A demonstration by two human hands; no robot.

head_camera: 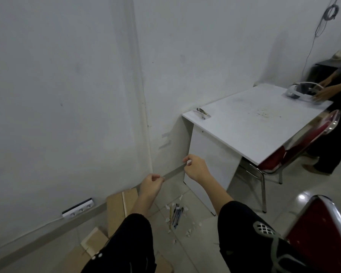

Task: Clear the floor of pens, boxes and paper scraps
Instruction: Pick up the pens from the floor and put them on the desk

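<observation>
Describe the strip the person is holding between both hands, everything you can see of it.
The strip is a thin, flat, grey band, perhaps tape or a ruler; the material is unclear. It is stretched straight between the two hands, rising from lower left to upper right. The left hand pinches its lower end, the right hand its upper end. It is held in the air in front of the wall and the white desk's side panel, above the floor clutter, touching nothing but the fingers.

- Worktop (244,131) — smooth, white, matt laminate.
- Floor (295,194): pale tiles, glossy, catching light.
- Chair frame (263,186): shiny chromed metal; its seat (272,159) is red upholstery.
- Boxes (116,209): matt brown cardboard.
- Scraps (188,232) — white crumpled paper.
- Strip (172,173) between the hands: grey, smooth.
</observation>
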